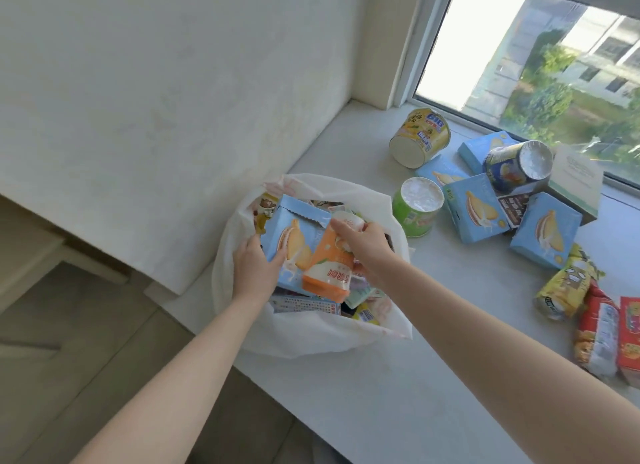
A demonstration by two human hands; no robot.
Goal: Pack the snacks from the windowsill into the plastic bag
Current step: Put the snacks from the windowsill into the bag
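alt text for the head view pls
Over an open white plastic bag on a windowsill, the left hand holds a blue packet and the right hand an orange packet. More snack cups and packets lie beside it, under the window.

Red box [630,339] half beyond right edge

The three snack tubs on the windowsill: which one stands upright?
The green tub beside the plastic bag, foil lid facing up. The yellow tub and the dark blue tub lie tipped over.
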